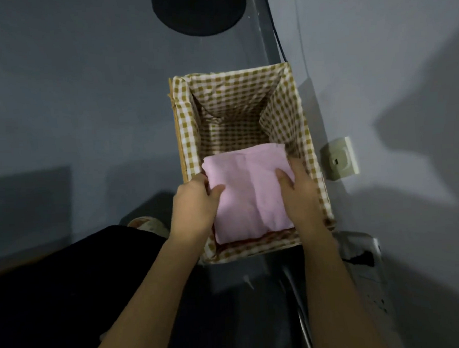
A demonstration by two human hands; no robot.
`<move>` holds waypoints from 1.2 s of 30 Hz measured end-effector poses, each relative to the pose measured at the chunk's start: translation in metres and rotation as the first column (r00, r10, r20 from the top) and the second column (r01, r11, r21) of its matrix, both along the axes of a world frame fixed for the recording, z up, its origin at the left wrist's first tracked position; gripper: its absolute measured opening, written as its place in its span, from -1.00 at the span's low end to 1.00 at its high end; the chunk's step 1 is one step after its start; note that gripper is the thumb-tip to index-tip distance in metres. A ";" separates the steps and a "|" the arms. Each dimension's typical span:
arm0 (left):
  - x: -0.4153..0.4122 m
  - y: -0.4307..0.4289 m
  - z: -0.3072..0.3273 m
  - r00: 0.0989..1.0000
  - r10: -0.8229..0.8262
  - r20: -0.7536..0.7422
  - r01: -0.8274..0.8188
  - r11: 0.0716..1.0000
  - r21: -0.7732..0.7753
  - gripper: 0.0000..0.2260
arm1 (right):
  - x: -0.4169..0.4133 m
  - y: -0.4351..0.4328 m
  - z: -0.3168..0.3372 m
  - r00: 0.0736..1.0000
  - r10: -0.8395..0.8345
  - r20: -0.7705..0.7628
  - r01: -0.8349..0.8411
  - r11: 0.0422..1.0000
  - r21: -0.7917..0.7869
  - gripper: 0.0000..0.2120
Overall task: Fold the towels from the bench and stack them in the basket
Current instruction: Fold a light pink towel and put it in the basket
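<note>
A folded pink towel (246, 194) sits in the near half of a rectangular basket (186, 123) lined with brown-and-white checked cloth. My left hand (194, 206) grips the towel's left edge, thumb on top and fingers underneath. On the right edge my right hand (299, 190) holds it the same way, beside the basket's right wall. A reddish edge of something shows just under the towel at the basket's near wall. The far half of the basket shows only bare lining.
The basket stands on a grey floor against a grey wall on the right. A wall socket (339, 158) is mounted beside it, and a white power strip (366, 270) lies below. A black round base (200, 10) sits farther away. Dark fabric (56, 297) fills the lower left.
</note>
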State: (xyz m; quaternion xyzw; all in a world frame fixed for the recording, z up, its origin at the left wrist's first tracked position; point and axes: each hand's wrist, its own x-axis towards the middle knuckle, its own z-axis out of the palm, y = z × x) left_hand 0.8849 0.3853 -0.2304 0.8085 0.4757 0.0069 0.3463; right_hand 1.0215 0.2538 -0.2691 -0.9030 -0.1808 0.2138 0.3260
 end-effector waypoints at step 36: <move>-0.134 0.036 0.106 0.971 -0.132 -0.201 0.201 0.902 0.382 -0.79 | -0.127 0.087 0.124 0.778 0.570 0.265 -0.593 0.805 0.007 -0.86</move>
